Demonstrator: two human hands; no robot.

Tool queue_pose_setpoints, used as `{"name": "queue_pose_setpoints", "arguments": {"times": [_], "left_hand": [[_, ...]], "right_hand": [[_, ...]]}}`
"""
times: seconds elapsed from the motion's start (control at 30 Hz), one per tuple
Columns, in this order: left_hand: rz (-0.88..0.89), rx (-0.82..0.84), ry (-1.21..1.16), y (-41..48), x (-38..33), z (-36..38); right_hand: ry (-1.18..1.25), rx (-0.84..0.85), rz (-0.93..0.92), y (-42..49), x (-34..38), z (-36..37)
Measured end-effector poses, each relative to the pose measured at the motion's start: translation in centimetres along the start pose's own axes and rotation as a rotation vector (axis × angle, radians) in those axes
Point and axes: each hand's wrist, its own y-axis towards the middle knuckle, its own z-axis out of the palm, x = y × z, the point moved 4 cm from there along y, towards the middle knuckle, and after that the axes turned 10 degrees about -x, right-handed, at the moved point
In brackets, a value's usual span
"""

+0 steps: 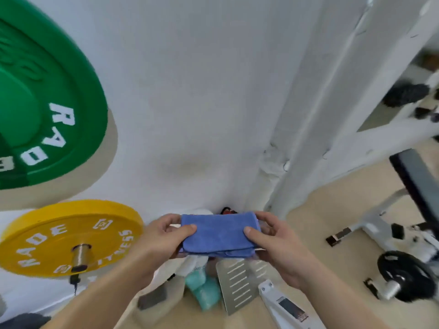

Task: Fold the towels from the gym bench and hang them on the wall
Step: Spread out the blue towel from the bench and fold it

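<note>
A blue towel [218, 233], folded into a flat thick rectangle, is held level in front of me, low in the head view and close to the white wall [202, 103]. My left hand [164, 236] grips its left end, thumb on top. My right hand [270, 236] grips its right end the same way. A teal towel [204, 288] lies bunched on the floor below the blue one, partly hidden by it. The gym bench [418, 186] stands at the right edge, only partly in view.
A green weight plate [47, 103] and a yellow weight plate [71, 238] hang on pegs on the wall at left. A white pillar [332, 103] juts out at right. A black plate [403, 271], a white machine frame [282, 302] and a perforated metal sheet [240, 281] sit on the beige floor.
</note>
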Motion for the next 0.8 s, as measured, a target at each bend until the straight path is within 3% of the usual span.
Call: {"name": "queue_pose_setpoints", "arguments": {"times": [0.17,0.3,0.5,0.8], "left_hand": [[0.156,0.215,0.134,5.4,-8.8,10.5],[0.208,0.247,0.104,8.5,-13.0,19.7],[0.268,0.098,-0.005,10.8,-20.6,30.7],[0.672,-0.07,0.054,8.6,-36.1,36.0]], "right_hand": [[-0.001,-0.223,-0.074,6.6,6.6,-8.6],[-0.016,-0.306,-0.212,11.8,11.8,-15.6],[-0.033,-0.298,-0.364,18.5,20.3,-25.2],[-0.042,-0.247,-0.65,22.5,34.5,-30.8]]}}
